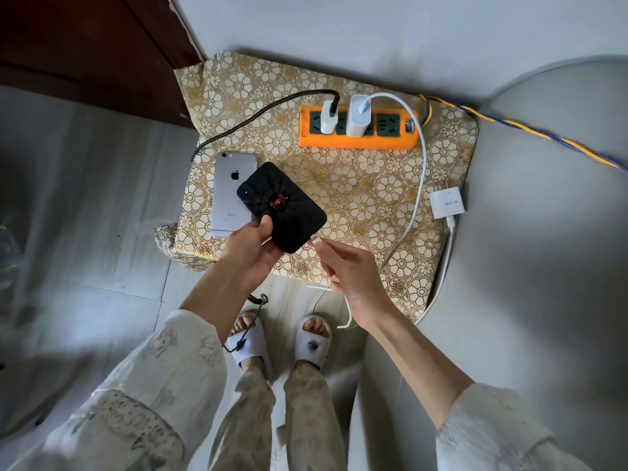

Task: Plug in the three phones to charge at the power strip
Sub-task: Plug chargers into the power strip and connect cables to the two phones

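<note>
A small table draped in a gold floral cloth [356,198] is standing in a grey-walled corner, with pale floor tiles below; the orange power strip [358,130] is lying along its far side, carrying two white adapters side by side, the smaller left adapter [328,120] feeding a black braided cable [258,113] and the taller right adapter [360,120] feeding a white cable [419,171] that is looping down the table's right side. A silver phone [231,195] is lying back-up at the near left; the black-cased phone [282,207] is being held tilted above it, overlapping its corner. The left hand [251,246] is clasping that black phone by its lower edge, thumb on the back; the right hand [353,266] is pinching the white plug end [314,242] just at the phone's bottom edge (whether it is already seated is too small to tell). A third phone is not showing; a white adapter [447,202] with its own lead is resting off the table to the right.

Judging the step: the plug is wanting to go straight along the phone's long axis; the left hand should be bracing the case firmly so the push is not skewing the connector; a sideways approach is risking a scrape at the port.
</note>
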`<state>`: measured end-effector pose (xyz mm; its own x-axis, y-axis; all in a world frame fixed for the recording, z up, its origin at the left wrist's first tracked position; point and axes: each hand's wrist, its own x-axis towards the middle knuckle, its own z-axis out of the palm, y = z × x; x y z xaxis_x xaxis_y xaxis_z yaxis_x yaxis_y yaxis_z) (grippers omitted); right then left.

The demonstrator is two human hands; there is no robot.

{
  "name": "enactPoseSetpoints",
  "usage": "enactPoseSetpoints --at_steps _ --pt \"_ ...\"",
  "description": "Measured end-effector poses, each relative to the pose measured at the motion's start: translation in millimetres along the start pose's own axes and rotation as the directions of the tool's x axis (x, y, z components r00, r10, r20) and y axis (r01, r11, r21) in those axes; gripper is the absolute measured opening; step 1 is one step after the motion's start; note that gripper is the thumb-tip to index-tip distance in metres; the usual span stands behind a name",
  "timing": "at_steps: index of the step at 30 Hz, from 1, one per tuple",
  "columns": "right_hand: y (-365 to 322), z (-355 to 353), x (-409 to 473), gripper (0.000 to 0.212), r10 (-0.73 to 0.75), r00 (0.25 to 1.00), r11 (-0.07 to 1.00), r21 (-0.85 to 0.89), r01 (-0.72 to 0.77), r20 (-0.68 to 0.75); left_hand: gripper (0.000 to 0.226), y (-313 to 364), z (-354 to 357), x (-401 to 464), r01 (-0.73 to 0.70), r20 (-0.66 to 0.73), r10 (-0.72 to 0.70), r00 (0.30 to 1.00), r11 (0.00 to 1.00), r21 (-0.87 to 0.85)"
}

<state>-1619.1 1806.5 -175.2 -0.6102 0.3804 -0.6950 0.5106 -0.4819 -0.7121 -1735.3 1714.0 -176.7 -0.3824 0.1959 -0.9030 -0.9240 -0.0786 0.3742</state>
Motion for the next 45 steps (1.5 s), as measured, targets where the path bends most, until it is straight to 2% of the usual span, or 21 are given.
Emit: enactPoseSetpoints --at_steps 3,6,10,13,17,20,25,28,32,37,41,43,45 --pt "-3 2 3 0.012 0.027 1.0 0.999 0.039 -0.026 -0.016 0.033 -1 3 -1 -0.003 0.031 0.004 1.0 1.0 -0.012" --pt "-6 2 5 0.026 0.026 0.999 0.999 0.021 -0.026 -0.022 0.032 2 5 -1 -0.014 0.052 0.015 0.999 1.0 -0.021" --pt "-10 5 5 0.023 0.05 0.998 0.999 -0.008 -0.051 -0.024 0.032 5 1 -2 -0.028 0.07 0.028 0.997 1.0 -0.001" --pt "-10 10 4 0.013 0.049 0.999 0.996 -0.07 -0.049 -0.008 0.029 8 -5 -5 -0.094 0.045 0.091 0.995 0.993 0.066" --pt "-7 15 1 0.02 0.009 1.0 0.994 -0.108 -0.006 0.021 0.024 7 -8 -8 -0.159 -0.015 0.161 0.987 0.982 0.097" --pt "-3 17 0 0.019 0.01 1.0 0.992 -0.124 -0.007 0.02 0.023 4 -11 -11 -0.15 -0.02 0.152 0.988 0.985 0.085" --pt "7 14 -5 0.019 0.059 0.997 0.994 -0.099 -0.055 0.046 0.014 1 -12 -16 -0.14 -0.044 0.149 0.988 0.978 0.156" --pt "10 16 -7 0.019 0.025 0.999 0.995 -0.101 -0.02 0.048 0.012 2 -13 -17 -0.159 -0.046 0.173 0.984 0.961 0.227" --pt "11 22 -8 0.024 0.001 0.999 0.991 -0.136 0.004 0.038 0.014 3 -18 -20 -0.155 -0.066 0.174 0.983 0.96 0.232" --pt "16 28 -11 0.018 0.089 0.994 0.996 -0.006 -0.089 0.059 0.013 6 -24 -22 -0.2 -0.039 0.22 0.975 0.935 0.293" --pt "5 24 -5 0.014 0.132 0.984 0.988 -0.097 -0.121 0.12 0.014 6 -30 -23 -0.211 -0.013 0.221 0.975 0.946 0.245" --pt "-4 20 3 0.012 0.123 0.982 0.991 -0.076 -0.113 0.144 0.014 8 -35 -19 -0.224 0.007 0.235 0.972 0.917 0.33" --pt "-14 19 12 0.012 0.053 0.984 0.998 -0.041 -0.047 0.167 0.02 11 -39 -13 -0.255 0.057 0.26 0.964 0.845 0.47"
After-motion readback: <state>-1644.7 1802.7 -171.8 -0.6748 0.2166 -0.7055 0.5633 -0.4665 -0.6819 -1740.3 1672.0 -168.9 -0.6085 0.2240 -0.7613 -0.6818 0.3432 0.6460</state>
